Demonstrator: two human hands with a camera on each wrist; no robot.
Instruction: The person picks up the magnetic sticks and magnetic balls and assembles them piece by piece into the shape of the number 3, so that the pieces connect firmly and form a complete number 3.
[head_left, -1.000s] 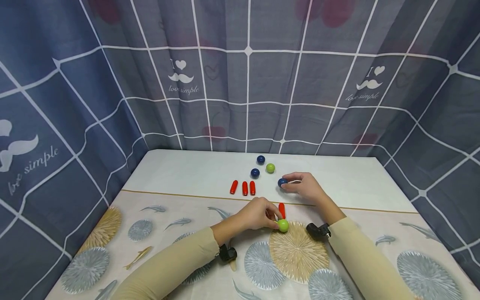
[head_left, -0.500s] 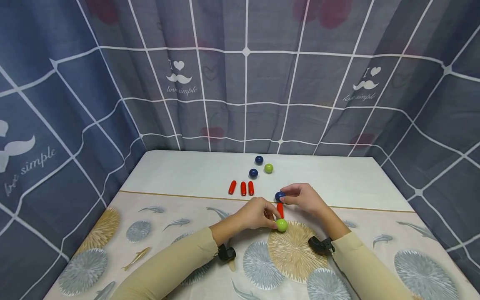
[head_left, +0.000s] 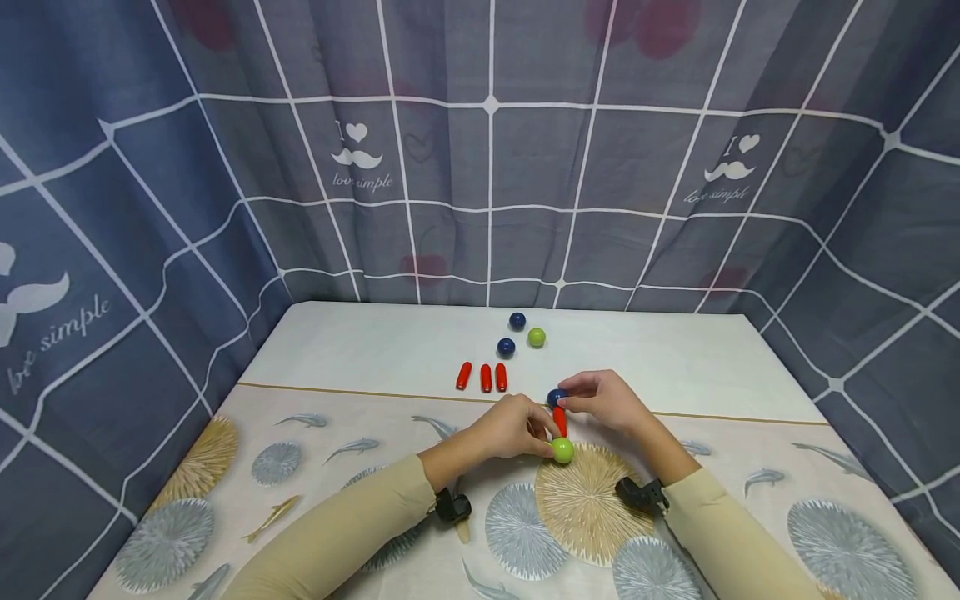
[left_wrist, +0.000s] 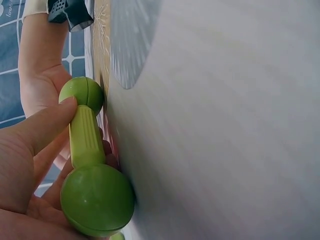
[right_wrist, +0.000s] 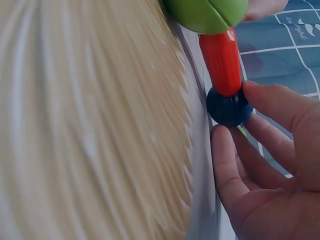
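1. The left hand (head_left: 516, 427) gripped a green dumbbell (left_wrist: 86, 137), a light green stick with a ball at each end; its thumb pressed near the right-hand ball.
2. The right hand (head_left: 603, 398) pinched a blue ball (right_wrist: 229, 107) between thumb and fingers, just right of the left hand and slightly farther away.
3. Between the hands, a red stick (head_left: 560, 422) met the dumbbell's right ball at its near end and the blue ball at its far end; how firmly they were joined could not be told.
4. Farther off, left of the right hand, three loose red sticks (head_left: 486, 378) lay side by side on the white tabletop (head_left: 375, 342).
5. Beyond them, to the right, sat two loose blue balls (head_left: 506, 347) and a loose green ball (head_left: 536, 337), near one another.
6. A patterned cloth (head_left: 735, 442) covered the near part.
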